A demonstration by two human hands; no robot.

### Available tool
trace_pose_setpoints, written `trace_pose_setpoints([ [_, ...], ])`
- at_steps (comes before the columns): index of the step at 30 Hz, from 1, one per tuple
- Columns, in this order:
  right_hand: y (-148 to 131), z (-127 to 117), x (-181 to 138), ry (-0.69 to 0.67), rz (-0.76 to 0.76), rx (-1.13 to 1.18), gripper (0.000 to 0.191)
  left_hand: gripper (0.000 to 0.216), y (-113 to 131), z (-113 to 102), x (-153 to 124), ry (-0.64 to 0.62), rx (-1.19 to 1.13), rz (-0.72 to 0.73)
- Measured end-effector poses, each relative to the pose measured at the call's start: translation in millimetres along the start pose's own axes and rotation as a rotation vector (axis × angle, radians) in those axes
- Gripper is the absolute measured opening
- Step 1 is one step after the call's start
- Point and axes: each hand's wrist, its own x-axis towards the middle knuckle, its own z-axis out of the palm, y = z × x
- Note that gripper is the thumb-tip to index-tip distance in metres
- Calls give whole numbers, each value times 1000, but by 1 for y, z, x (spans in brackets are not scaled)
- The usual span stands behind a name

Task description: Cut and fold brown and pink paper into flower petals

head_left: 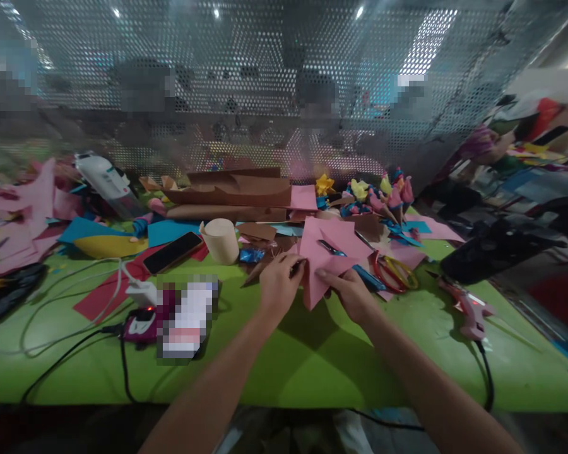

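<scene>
Head view: both hands meet over a green table (312,359), working one folded pink paper sheet (324,258). Left hand (278,284) has its fingers curled closed on the sheet's left edge, pinching it. Right hand (350,291) grips the lower right edge, thumb on top and fingers underneath. The sheet is held just above the table surface, its lower point hanging between the two hands.

Just right of the sheet lie scissors with red and yellow handles (394,272); a blue-handled tool (355,268) lies partly under the sheet. Further right, a pink glue gun (468,309) rests on the table with its black cord running off the near edge. Left of the hands stand a beige paper roll (221,240) and a dark phone (173,252) lying flat. Brown card pieces (236,192) are stacked behind, with small coloured paper figures (378,192) to their right. Loose pink and blue scraps cover the far left of the table.
</scene>
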Motion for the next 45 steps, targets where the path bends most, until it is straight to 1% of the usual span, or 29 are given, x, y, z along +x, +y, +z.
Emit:
trace_pose_setpoints([
  [3,2,1,0,-33,21,8,40,16,0,3,-3,18,1,29],
  [7,2,2,-1,9,20,49,42,20,1,5,-5,18,-17,30],
  [11,2,2,-1,-17,8,29,37,18,3,4,-4,13,-57,8],
  [16,4,-1,3,47,-54,60,40,18,1,4,-3,15,-90,12],
  [20,3,-5,6,35,-39,61,39,21,-2,5,-3,-13,-104,29],
  [28,5,-3,6,41,-49,61,42,20,-3,4,-3,-15,-41,30],
  [33,6,-3,6,21,-34,68,42,19,-1,3,-4,0,51,83],
  [38,6,-2,6,45,-21,104,40,18,-1,6,-6,27,119,141],
  [42,4,2,4,42,-1,106,43,17,0,6,-6,40,130,150],
  [45,1,4,2,27,-8,91,42,16,0,6,-6,46,93,146],
])
